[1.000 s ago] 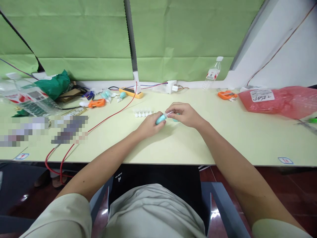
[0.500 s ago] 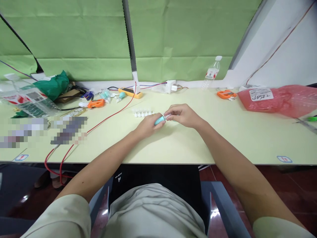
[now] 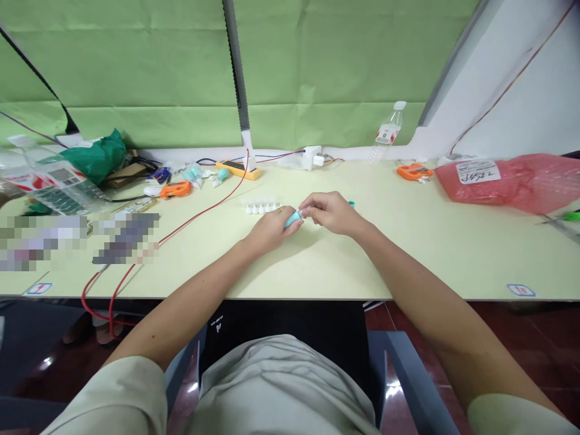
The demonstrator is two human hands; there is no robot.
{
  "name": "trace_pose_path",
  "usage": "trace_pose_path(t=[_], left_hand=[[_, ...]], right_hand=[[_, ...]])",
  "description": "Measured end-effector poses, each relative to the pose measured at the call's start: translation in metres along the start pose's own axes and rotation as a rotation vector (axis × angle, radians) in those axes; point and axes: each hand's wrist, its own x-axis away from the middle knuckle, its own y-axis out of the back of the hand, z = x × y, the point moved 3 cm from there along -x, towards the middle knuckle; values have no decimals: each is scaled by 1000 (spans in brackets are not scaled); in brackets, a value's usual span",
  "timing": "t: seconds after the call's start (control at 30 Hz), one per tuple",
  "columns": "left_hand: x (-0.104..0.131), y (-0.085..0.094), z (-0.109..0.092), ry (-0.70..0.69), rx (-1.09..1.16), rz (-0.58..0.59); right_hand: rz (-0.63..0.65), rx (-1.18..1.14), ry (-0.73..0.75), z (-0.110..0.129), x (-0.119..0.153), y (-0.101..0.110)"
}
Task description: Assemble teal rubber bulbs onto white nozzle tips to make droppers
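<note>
My left hand (image 3: 272, 229) is closed around a small turquoise tube (image 3: 292, 220), which lies tilted with its far end up to the right. At that end my right hand (image 3: 330, 212) pinches a small clear tip (image 3: 305, 212) between thumb and fingers. Both hands are close together just above the table. Just behind my left hand stands a row of small white bottles (image 3: 260, 209), partly hidden by its fingers. A little teal cap-like piece (image 3: 351, 204) shows on the table beyond my right wrist.
A yellow multimeter (image 3: 240, 170) and a red cable (image 3: 199, 213) lie to the back left. Orange tools (image 3: 176, 190) and a large clear bottle (image 3: 58, 181) are further left. To the right are a red plastic bag (image 3: 516, 184) and an upright water bottle (image 3: 387, 134).
My right hand has shifted slightly left, closer to the turquoise tube. The teal piece behind my right wrist has come into sight. My left hand is almost unmoved.
</note>
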Motion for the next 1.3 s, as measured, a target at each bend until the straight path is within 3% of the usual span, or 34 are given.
trace_pose_path(t=[0.27, 0.43, 0.6, 0.73, 0.87, 1.03, 1.3], left_hand=[[1, 2, -10, 8, -82, 34], [-1, 0, -12, 13, -153, 10], [-2, -4, -8, 31, -160, -1], [-6, -2, -9, 76, 110, -33], [-8, -1, -11, 136, 451, 1], [-6, -7, -11, 192, 675, 117], [-3, -7, -16, 115, 481, 48]], right_hand=[[8, 192, 70, 3, 0, -4], [-93, 228, 16, 2, -3, -8], [-62, 99, -141, -4, -4, -13], [-44, -133, -222, -6, -4, -9], [10, -284, -117, 1, -3, 3], [56, -173, -38, 2, -1, 10], [10, 138, 75, -1, 1, 7]])
